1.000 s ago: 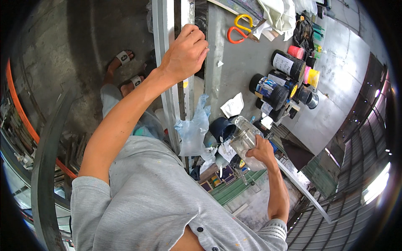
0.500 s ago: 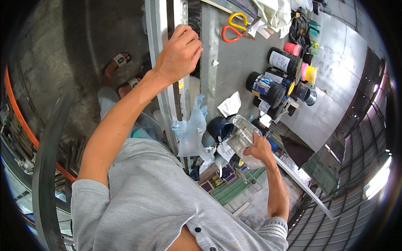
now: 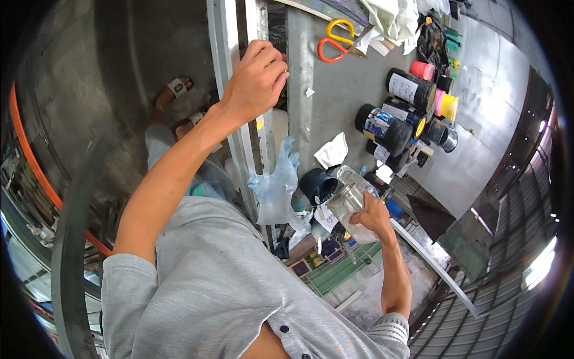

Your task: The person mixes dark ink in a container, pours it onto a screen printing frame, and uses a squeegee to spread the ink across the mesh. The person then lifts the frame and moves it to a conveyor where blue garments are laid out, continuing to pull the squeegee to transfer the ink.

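Note:
My left hand [image 3: 256,78] is raised over the metal rail [image 3: 230,113] at the table's edge. Its fingers are curled and pressed together; what may be between them is too small to name. On the right, my right hand [image 3: 375,216] is wrapped round a clear bottle [image 3: 345,206], held tilted. Just beyond it is another clear container [image 3: 348,175], partly overlapped. A dark open tub [image 3: 318,184] lies beside these, its mouth showing. Close by are a crumpled white paper [image 3: 332,151] and a pale blue plastic bag [image 3: 276,185] hanging at the table's edge.
Several black-lidded tubs [image 3: 382,128] stand on the grey table [image 3: 335,90], with a pink tub [image 3: 423,70] and a yellow one [image 3: 449,107] behind. Scissors [image 3: 336,42] with red and yellow handles lie at the far side near white cloth [image 3: 391,21]. Another person's sandalled foot [image 3: 178,87] shows at left.
The whole view has shifted slightly. Both hands keep nearly the same pose, and the clear bottle stays in my right hand.

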Action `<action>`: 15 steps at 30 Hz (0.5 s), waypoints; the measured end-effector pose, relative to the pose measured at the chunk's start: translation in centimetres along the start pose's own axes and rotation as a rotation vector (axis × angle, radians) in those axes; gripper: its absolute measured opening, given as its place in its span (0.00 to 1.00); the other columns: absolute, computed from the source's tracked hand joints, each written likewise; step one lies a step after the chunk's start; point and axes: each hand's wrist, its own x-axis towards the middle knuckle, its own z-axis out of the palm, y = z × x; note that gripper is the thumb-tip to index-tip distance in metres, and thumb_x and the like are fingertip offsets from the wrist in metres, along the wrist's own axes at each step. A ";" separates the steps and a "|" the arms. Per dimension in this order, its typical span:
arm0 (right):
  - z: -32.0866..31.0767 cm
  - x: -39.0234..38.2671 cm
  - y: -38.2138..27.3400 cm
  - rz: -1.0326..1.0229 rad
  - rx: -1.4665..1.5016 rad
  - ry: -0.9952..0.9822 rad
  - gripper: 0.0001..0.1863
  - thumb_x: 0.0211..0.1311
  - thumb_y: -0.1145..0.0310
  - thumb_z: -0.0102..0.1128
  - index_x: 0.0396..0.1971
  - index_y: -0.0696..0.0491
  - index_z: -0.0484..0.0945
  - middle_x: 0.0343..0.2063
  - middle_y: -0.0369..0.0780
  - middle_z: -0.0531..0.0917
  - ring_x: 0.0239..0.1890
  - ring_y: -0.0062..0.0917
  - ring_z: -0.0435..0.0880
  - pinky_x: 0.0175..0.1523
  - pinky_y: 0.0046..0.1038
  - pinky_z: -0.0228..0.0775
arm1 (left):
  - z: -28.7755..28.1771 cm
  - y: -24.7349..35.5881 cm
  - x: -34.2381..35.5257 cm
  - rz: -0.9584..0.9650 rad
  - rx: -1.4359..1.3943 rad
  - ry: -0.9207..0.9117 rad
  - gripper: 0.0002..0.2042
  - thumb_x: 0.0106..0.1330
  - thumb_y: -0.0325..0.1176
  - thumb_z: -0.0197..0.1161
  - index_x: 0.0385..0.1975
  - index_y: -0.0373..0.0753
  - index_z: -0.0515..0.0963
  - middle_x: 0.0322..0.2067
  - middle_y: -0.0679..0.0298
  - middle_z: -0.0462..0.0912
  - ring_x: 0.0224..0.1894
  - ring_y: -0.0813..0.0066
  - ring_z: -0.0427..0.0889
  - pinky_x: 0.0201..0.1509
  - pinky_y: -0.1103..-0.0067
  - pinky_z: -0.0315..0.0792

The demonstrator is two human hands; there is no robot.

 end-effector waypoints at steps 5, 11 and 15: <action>0.7 0.3 0.5 0.040 0.073 -0.039 0.34 0.32 0.59 0.79 0.43 0.59 0.79 0.36 0.55 0.87 0.44 0.52 0.87 0.50 0.45 0.78 | 0.0 -0.1 0.3 -0.012 -0.005 -0.026 0.09 0.52 0.20 0.74 0.30 0.35 0.82 0.36 0.60 0.81 0.48 0.56 0.78 0.52 0.66 0.74; 2.0 0.8 0.5 0.066 0.213 -0.044 0.32 0.32 0.59 0.79 0.40 0.58 0.78 0.35 0.56 0.87 0.44 0.54 0.86 0.50 0.48 0.76 | -0.5 -0.2 1.5 0.023 0.045 -0.088 0.09 0.52 0.19 0.75 0.31 0.34 0.83 0.35 0.59 0.81 0.46 0.55 0.79 0.50 0.65 0.74; 3.0 0.4 1.3 0.099 0.266 -0.097 0.32 0.32 0.58 0.77 0.41 0.58 0.78 0.35 0.56 0.87 0.44 0.56 0.86 0.49 0.49 0.76 | -0.7 0.5 1.7 0.025 0.073 -0.125 0.09 0.52 0.18 0.74 0.32 0.33 0.83 0.35 0.58 0.82 0.46 0.55 0.79 0.50 0.65 0.74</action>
